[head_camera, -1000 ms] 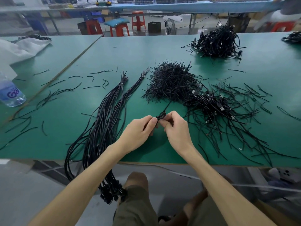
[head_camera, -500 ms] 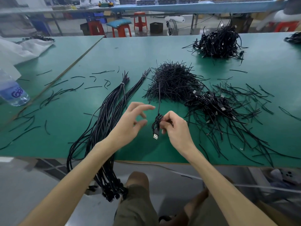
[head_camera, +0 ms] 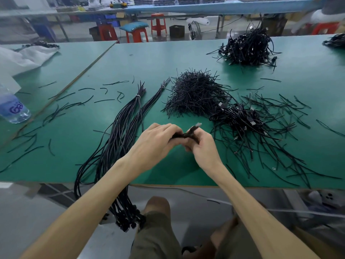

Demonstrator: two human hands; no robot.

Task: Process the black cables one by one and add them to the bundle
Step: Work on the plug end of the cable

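Both hands are held over the near edge of the green work table, just right of the long tied bundle of black cables.

The left hand is knuckles-up, its fingers curled down over a short coiled black cable. The right hand meets it from the other side, fingers bent round the same cable. The fingertips are blurred, so the exact grip of each finger cannot be told. A pale connector end sticks up from the cable above the right hand, also blurred.

The bundle is bound near its far end by a pale tie. Its near end hangs over the table edge beside the person's knee.

- Just right of the bundle: a thinner tied bunch of black cables.
- Further right of the bundle: a mound of short black wire ties, touching a loose tangle of black plug-ended cables.
- Well beyond the bundle, far right: a second heap of black cables.
- Left of the bundle: scattered black tie pieces, a clear plastic water bottle and a white plastic sheet.
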